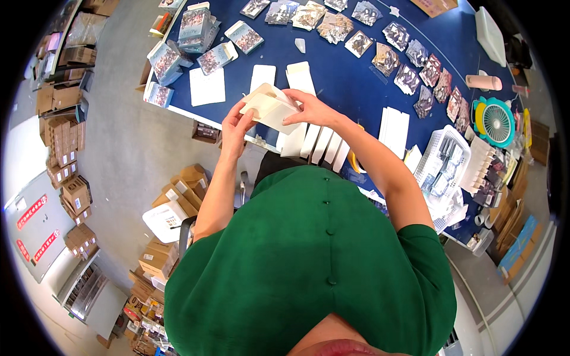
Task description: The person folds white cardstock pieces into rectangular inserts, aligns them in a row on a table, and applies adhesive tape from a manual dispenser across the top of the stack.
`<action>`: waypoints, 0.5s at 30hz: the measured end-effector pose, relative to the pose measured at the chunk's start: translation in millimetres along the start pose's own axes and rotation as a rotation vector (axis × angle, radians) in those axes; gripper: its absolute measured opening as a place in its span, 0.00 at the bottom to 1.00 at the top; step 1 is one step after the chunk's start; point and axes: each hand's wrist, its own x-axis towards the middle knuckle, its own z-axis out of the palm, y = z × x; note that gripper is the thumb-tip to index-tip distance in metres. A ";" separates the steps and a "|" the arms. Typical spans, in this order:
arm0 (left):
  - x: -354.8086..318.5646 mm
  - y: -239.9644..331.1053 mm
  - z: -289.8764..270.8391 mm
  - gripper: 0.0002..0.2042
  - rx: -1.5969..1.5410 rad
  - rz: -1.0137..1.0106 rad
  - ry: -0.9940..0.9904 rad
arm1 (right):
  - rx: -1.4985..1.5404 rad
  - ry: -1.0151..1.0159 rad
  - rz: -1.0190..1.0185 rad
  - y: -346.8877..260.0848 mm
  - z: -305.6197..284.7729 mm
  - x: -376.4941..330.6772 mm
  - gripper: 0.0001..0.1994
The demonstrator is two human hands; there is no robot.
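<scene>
Above the near edge of the desk (338, 78), the fingers of our left hand (235, 132) and right hand (317, 113) pinched the cream carton (273, 110), which, we judged, could crease or buckle if we squeezed unevenly.

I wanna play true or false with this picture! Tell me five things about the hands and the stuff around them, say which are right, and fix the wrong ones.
1. The left hand and the right hand both hold the white box. True.
2. The fan is red all over. False: the fan is blue-green and yellow.
3. The table has a blue top. True.
4. The white basket is to the left of both hands. False: the white basket is to the right of both hands.
5. The person's shirt is yellow. False: the shirt is green.
</scene>
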 end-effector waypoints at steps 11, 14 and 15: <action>13.0 -113.5 -39.8 0.28 0.538 -0.124 0.120 | 0.292 0.517 0.021 -28.9 -29.2 -85.4 0.34; 8.0 -123.5 -8.6 0.42 0.914 -0.220 0.075 | 0.317 0.572 0.027 -14.3 -38.1 -141.2 0.34; 9.3 -121.9 6.1 0.48 1.073 -0.183 0.055 | 0.329 0.586 0.058 -10.0 -37.8 -160.3 0.35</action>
